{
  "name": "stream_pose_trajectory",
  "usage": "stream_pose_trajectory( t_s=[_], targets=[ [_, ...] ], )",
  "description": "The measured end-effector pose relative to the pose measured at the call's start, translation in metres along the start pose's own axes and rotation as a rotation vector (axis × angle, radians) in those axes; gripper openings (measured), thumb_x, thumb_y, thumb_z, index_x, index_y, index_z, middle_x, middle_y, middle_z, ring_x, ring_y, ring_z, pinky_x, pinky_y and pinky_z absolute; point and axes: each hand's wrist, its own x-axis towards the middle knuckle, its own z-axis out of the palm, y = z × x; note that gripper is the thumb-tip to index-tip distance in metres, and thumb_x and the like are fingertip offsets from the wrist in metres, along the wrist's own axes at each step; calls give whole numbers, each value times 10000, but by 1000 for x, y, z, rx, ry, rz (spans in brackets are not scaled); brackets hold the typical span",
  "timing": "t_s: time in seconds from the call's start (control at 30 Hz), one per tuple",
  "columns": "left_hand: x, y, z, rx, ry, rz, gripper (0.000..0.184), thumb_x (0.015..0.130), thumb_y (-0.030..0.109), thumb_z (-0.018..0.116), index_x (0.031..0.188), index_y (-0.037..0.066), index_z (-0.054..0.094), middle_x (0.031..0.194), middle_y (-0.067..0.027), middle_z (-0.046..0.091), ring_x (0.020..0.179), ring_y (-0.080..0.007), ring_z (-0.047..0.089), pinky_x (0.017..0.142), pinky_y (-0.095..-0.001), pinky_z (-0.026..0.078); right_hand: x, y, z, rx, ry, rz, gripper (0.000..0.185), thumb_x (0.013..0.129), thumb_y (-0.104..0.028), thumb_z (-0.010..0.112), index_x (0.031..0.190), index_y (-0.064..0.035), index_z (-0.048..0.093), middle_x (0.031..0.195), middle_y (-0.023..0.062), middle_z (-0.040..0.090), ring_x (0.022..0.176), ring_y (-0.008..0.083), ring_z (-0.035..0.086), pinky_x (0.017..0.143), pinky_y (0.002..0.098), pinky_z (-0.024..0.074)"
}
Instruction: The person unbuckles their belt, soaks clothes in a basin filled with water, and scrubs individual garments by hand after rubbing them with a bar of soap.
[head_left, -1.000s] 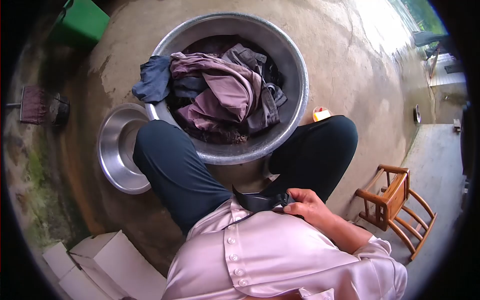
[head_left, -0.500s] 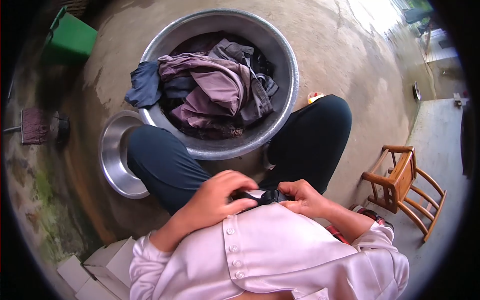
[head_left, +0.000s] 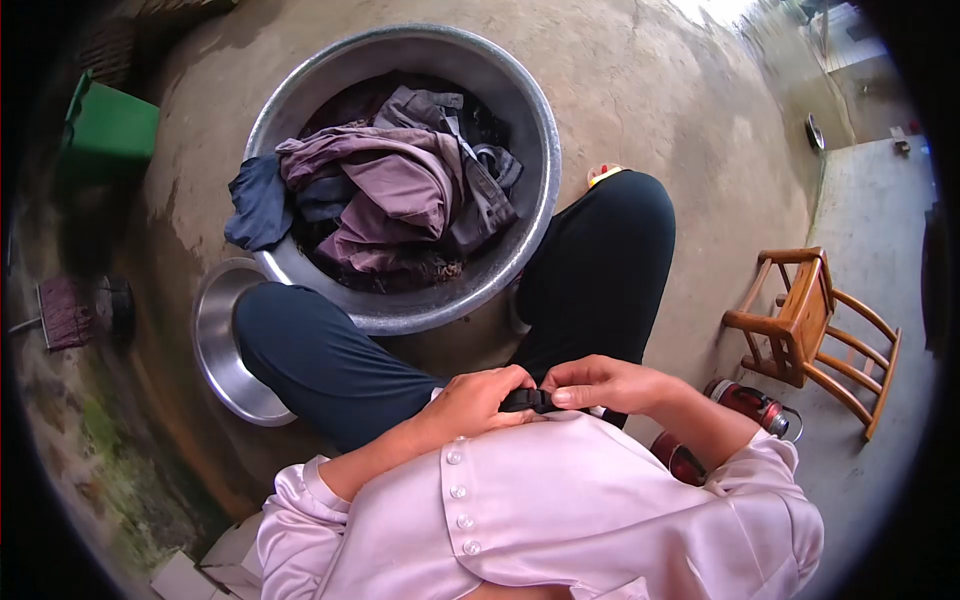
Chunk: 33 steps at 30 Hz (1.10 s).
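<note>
At the waist, a black buckle (head_left: 528, 400) sits between the two hands, at the lower edge of the pink shirt (head_left: 560, 490). The left hand (head_left: 472, 400) curls narrowly round its left end, the grip of the fingertips partly hidden; the right hand (head_left: 598, 384) pinches the other end between thumb and fingers. Whether the buckle's halves are joined cannot be told, and its strap disappears beneath the hands and shirt.

Beyond the knees, a large metal tub (head_left: 552, 185) holds heaped mauve cloth (head_left: 400, 180) and darker garments, whose lower layers are buried; a blue cloth (head_left: 260, 203) hangs over its rim. The left knee covers part of a smaller basin (head_left: 215, 335). Behind the right knee, only a bit of a yellow item (head_left: 603, 176) shows; any print on it is unreadable. The right forearm interrupts red cylindrical objects (head_left: 752, 403), their markings too small to read. White boxes (head_left: 235, 557) are cut off at lower left.
</note>
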Motion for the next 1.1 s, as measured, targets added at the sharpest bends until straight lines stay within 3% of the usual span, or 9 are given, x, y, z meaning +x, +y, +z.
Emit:
stream_pose_trajectory(
  t_s=[0.2,0.3,0.4,0.5,0.6,0.7,0.8,1.0,1.1],
  targets=[
    [-3,8,-3,54,48,6,378,782,328,705,967,27,570,915,-143,629,882,-309,624,755,-392,486,-28,-7,-7,-24,-67,-140,398,883,-215,635,1192,3,512,1063,71,578,955,128,541,836,279,458],
    [-8,25,-11,202,44,11,379,776,316,699,971,16,574,902,-157,634,873,-312,632,759,-376,494,-45,-21,-8,-489,-40,-66,346,892,-194,616,1170,-7,525,1062,94,595,965,161,564,822,309,482],
    [-11,39,-21,345,-12,28,352,781,331,692,932,33,583,859,-161,639,849,-314,635,749,-376,493,-45,-19,-12,-637,-183,-5,326,911,-237,588,1148,-19,531,968,125,625,875,206,599,755,338,491],
    [-10,47,-31,242,-140,-150,343,794,321,679,995,51,613,916,-141,666,869,-306,644,774,-370,495,-43,-23,-14,-712,-262,-36,277,924,-222,574,1098,-8,561,883,131,638,772,211,591,706,334,472],
    [-9,21,-20,35,-83,49,376,809,399,643,1038,101,646,912,-142,679,804,-309,651,735,-394,502,-39,-23,-24,-701,-354,-124,220,922,-182,590,1033,7,596,866,120,647,736,195,577,677,317,464],
    [-4,6,-12,-5,-140,101,398,827,429,620,1115,157,664,942,-145,683,792,-310,657,737,-379,503,-39,-29,-31,-654,-382,-116,198,915,-180,607,970,7,638,842,107,659,725,178,592,665,311,464],
    [3,13,-16,-21,-326,-176,431,852,477,574,1130,161,668,943,-154,682,808,-302,656,738,-363,495,-38,-44,-36,-709,-391,-75,182,897,-185,634,932,-9,664,794,87,668,703,155,617,628,303,455],
    [24,49,-30,81,-468,-184,541,875,547,487,1111,94,666,953,-184,671,889,-314,643,790,-381,475,-39,-50,-37,-796,-339,-60,159,877,-172,648,880,-14,669,761,85,669,679,191,628,611,314,456],
    [39,41,-14,116,-389,28,583,874,546,484,1056,22,663,980,-224,654,917,-334,636,806,-397,471,-46,-60,-34,-827,-253,-77,152,868,-167,657,873,-16,672,753,86,667,670,193,627,611,316,458]
  ],
)
